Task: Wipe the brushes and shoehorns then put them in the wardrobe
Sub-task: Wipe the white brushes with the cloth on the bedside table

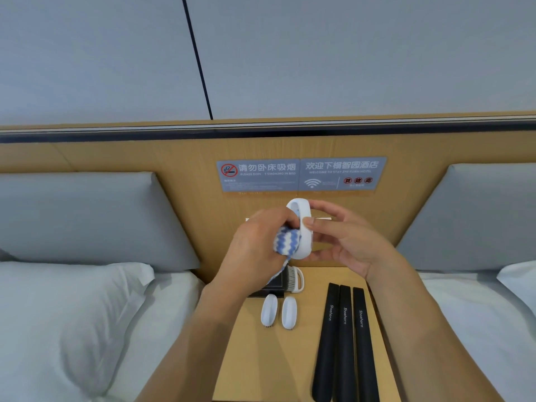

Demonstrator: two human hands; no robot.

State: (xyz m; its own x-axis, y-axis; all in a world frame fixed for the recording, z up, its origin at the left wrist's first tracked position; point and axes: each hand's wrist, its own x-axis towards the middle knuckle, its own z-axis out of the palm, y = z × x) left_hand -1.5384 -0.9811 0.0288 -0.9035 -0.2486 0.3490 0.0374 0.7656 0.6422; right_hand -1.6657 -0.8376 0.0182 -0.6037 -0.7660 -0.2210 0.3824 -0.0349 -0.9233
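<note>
Brush (304,227) in white plastic sits up in front of me, above the far end of the wooden surface (246,358) between the two beds. My right hand (345,236) has its grip closed around the brush, thumb on the near side and fingers curled behind. My left hand (255,245) is bunched tight on a blue-and-white cloth (285,242), pressing it against the brush's left side. Below, two more small brushes (269,310) lie side by side, another brush (294,278) with a loop handle rests further back beside a dark box (275,281), and three black shoehorns (345,338) lie together on the right. My worry is the smooth rounded shell: hard rubbing could twist it out of my fingers and drop it onto the pieces below. The cloth's hanging tail could also drag the small brushes.
</note>
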